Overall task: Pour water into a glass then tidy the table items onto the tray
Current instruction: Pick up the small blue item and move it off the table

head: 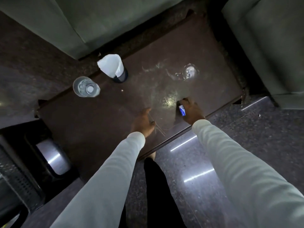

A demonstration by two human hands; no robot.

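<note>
On the dark brown table [102, 129], my right hand [192, 111] is closed around a small blue and white packet [182, 110] near the front right edge. My left hand [142, 121] is blurred and lies flat just above the tabletop to the left of it, fingers apart, holding nothing that I can see. A clear glass [85, 87] stands at the table's far left edge. Beside it is a dark holder stuffed with white paper napkins [113, 67]. A second clear glass [190, 72], seen from straight above, stands at the far right.
A shiny metal container [53, 159] sits on a dark tray-like surface [24, 183] at the lower left, beside the table. Grey-green sofas [92, 22] flank the table's far side and right. Polished speckled floor [230, 145] lies to the right; my dark-trousered leg [156, 191] stands at the table's near edge.
</note>
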